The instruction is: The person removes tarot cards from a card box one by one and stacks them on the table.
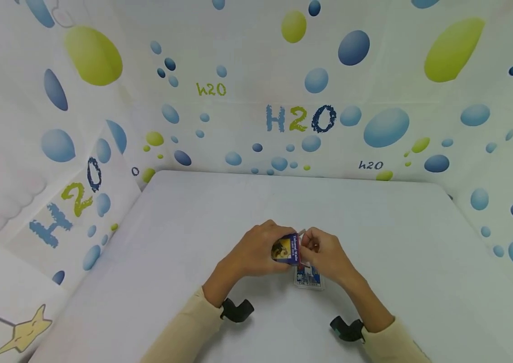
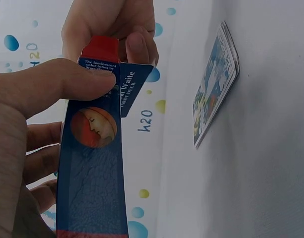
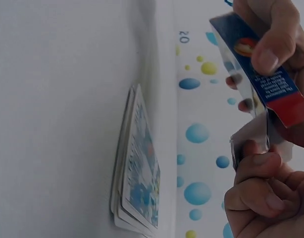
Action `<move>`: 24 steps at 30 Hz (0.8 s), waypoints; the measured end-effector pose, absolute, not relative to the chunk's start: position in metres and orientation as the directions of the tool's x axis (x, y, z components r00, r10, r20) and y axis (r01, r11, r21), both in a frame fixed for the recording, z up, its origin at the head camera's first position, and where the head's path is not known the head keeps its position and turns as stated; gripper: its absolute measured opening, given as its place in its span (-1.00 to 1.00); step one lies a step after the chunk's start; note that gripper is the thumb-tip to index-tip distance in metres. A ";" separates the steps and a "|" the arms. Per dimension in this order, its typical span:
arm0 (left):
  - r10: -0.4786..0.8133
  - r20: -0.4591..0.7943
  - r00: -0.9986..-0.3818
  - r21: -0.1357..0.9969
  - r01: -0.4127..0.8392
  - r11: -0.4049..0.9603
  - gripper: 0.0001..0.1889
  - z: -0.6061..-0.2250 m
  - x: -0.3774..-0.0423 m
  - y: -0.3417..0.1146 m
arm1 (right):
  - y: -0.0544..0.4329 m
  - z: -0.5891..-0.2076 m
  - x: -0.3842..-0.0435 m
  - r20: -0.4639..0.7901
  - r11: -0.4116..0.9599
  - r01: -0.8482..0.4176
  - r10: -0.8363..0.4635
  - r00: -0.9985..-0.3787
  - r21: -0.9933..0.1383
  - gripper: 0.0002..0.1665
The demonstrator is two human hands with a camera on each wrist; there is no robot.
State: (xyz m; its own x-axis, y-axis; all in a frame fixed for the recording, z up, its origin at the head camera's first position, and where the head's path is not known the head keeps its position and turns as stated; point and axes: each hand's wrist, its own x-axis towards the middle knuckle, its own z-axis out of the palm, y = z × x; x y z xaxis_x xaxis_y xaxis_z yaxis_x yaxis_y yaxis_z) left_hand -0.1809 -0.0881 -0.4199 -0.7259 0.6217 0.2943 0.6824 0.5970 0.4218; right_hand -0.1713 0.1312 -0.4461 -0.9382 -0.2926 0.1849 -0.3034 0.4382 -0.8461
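Observation:
My left hand (image 1: 258, 249) grips a blue tarot card box (image 1: 287, 250), its thumb lying along the narrow side with a moon face printed on it. The box's end is open: a red side tab (image 2: 101, 48) sticks out and the end flap (image 3: 251, 136) stands at an angle. At that open end my right hand (image 1: 326, 252) pinches the flap between thumb and curled fingers. Below the hands, a stack of tarot cards (image 1: 309, 280) lies picture side up on the table, slightly uneven at its edges. The inside of the box is hidden.
The white table (image 1: 193, 217) reaches back to a curtain (image 1: 256, 60) printed with blue and green drops and H2O lettering. Black curved wrist mounts (image 1: 237, 310) stick out near both cuffs, close over the table.

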 end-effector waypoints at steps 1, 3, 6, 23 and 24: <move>0.626 0.295 -0.722 0.422 0.686 0.592 -0.29 -0.420 -0.181 -0.087 | 0.130 -0.447 -0.171 0.183 0.433 -0.301 -0.293 -0.939 -0.850 -0.86; 0.633 0.296 -0.716 0.419 0.692 0.587 -0.29 -0.420 -0.180 -0.086 | 0.129 -0.449 -0.170 0.179 0.424 -0.294 -0.291 -0.940 -0.856 -0.83; 0.642 0.291 -0.709 0.408 0.699 0.587 -0.29 -0.421 -0.179 -0.085 | 0.127 -0.449 -0.169 0.176 0.421 -0.284 -0.278 -0.944 -0.861 -0.78; 0.618 0.291 -0.730 0.403 0.680 0.613 -0.26 -0.418 -0.179 -0.089 | 0.131 -0.440 -0.167 0.211 0.384 -0.299 -0.256 -0.943 -0.874 -0.61; 0.615 0.291 -0.733 0.404 0.677 0.615 -0.25 -0.418 -0.180 -0.089 | 0.131 -0.440 -0.167 0.214 0.390 -0.303 -0.255 -0.943 -0.870 -0.61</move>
